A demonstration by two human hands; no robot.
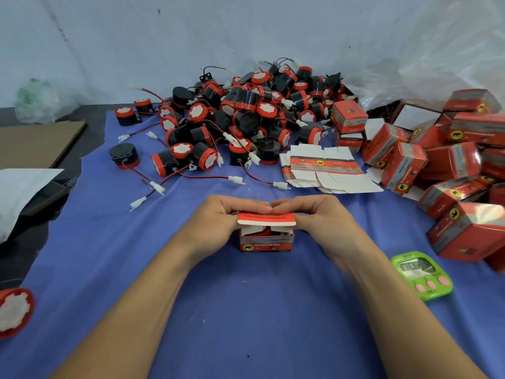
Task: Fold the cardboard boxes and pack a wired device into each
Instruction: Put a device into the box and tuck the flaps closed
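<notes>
One stray device (15, 311) sits at the near left edge of the blue cloth (246, 324), and a green timer (420, 274) lies near right. Past those, both hands are on the little red box (266, 243) standing mid-cloth. The left hand (216, 222) and right hand (322, 220) flank it, fingers curled over the top with the tips meeting, gripping the lid flap (266, 218), which is tipped toward me but not down yet.

Something red shows inside under the white side flaps, so I'd say a device is already in there. The wire is hidden, can't tell how it's tucked. So the step in hand looks like closing this box. Next move, I reckon: push the lid down and slide its tuck tab behind the front wall without crumpling those side flaps.

Behind that is a stack of flat blanks (325, 170), then the big pile of unpacked devices (246, 113), with finished boxes (451, 165) heaped off to the right.
</notes>
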